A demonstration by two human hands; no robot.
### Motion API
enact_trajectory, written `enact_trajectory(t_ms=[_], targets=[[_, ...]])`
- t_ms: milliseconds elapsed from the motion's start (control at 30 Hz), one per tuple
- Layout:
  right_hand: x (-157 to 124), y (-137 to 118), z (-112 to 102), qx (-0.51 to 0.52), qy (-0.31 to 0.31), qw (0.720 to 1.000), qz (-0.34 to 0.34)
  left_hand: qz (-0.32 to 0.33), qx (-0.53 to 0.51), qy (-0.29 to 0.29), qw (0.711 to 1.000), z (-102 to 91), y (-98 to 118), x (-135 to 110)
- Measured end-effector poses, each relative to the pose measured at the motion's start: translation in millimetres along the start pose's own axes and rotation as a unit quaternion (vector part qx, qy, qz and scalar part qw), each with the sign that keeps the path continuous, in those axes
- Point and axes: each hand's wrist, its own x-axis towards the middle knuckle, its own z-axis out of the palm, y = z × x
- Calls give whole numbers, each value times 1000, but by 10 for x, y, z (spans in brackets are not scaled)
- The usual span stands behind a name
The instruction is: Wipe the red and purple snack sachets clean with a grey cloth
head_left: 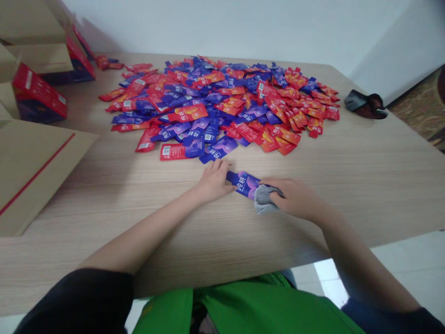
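Pale wood-grain tabletop runs back to a plain white wall, and most of what lies on it is pushed to the far side, which seems to leave the near strip free for handling one piece at a time. Across the far middle spreads a loose pile of red and purple sachets, overlapping at all angles, probably tipped out so that any one is easy to pick. On the near side of that pile, a purple sachet lies slantwise between the two hands. The left hand closes on its narrow left end, fingers on the far edge and thumb on the near one, likely to keep the slick packet from sliding. The right hand grips a bunched grey cloth against the sachet's right end; such a hold would suit rubbing along the printed face while the other end is steadied. Open boxes stand at the far left, their flaps spread, with a large cardboard flap reaching over the near left, perhaps kept aside yet within reach. At the far right sits a dark, crumpled-looking object, well apart from the pile; I cannot tell what it is.
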Motion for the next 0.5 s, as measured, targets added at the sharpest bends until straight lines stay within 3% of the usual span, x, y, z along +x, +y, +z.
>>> enact_trajectory(t_ms=[133,200,333,433,500], targets=[[-55,31,32,30,12,999,14,56,-22,-65,996,-7,76,115],[-100,67,-2,51,26,998,22,62,-33,-65,995,-23,132,131],[-215,157,-122,96,64,993,17,116,-53,22,992,-87,192,38],[-294,199,-185,119,115,986,25,142,33,94,985,-96,196,-99],[-321,204,-191,124,141,982,30,156,108,85,978,-53,185,-187]])
